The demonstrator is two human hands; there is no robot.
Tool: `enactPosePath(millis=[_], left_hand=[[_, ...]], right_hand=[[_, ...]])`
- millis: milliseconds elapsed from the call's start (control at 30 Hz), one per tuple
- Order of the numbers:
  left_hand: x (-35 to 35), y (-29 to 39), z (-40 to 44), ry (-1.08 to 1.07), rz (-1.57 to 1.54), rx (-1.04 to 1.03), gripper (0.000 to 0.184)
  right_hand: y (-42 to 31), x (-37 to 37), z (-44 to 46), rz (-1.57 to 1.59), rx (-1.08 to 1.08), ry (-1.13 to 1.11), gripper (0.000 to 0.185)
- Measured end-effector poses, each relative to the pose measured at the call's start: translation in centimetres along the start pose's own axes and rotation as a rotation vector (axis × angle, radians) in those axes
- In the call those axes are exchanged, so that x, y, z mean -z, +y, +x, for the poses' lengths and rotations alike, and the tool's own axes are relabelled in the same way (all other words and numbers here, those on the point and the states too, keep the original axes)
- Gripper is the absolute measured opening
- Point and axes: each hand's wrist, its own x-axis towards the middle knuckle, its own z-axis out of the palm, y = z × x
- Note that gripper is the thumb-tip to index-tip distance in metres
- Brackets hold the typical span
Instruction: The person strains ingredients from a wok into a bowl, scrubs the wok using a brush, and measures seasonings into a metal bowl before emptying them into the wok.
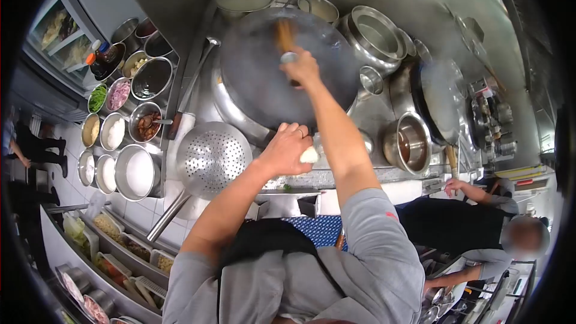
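Note:
A large dark wok [255, 60] sits on the range in front of me, hazy with steam or smoke. My right hand [303, 71] reaches over it, fingers wrapped round a wok brush [285, 35] with tan bristles and a metal band. Motion blurs the bristles, which point to the far side of the wok. At the wok's near edge my left hand [288, 149] is closed on a folded white cloth [309, 155]; its fingertips lie against the rim. A perforated strainer [214, 159] with a long metal handle rests left of that hand.
A ladle [198, 72] lies left of the wok. Metal bowls of ingredients, including a bowl of white powder [134, 172], stand farther left. Pots [377, 33] line the back. To the right are a steel pot [407, 144], a second wok [435, 102] and a co-worker [462, 222].

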Motion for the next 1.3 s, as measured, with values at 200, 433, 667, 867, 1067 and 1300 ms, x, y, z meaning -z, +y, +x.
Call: enactPosePath(millis=[200, 433, 667, 867, 1067, 1300], left_hand=[[1.2, 0.2, -0.1, 0.002, 0.006, -0.007, 0.044], [1.4, 0.9, -0.2, -0.018, 0.04, -0.002, 0.043], [1.5, 0.6, 0.0, -0.108, 0.052, 0.04, 0.043], [0.8, 0.1, -0.2, 0.002, 0.059, -0.001, 0.04], [1.1, 0.2, -0.5, -0.004, 0.046, -0.025, 0.039], [0.3, -0.2, 0.0, 0.014, -0.032, -0.011, 0.039]], right_hand=[[-3.0, -1.1, -7.7, 0.003, 0.168, -0.279, 0.071], [-2.3, -3.8, -0.9, 0.084, -0.009, -0.017, 0.064], [-1.3, -0.8, -1.9, 0.034, 0.03, -0.097, 0.065], [-3.6, -0.5, -2.7, 0.038, 0.035, -0.129, 0.066], [3.3, 8.1, -10.4, -0.556, 0.43, -0.428, 0.073], [10.7, 13.7, -1.1, -0.956, 0.224, -0.021, 0.043]])
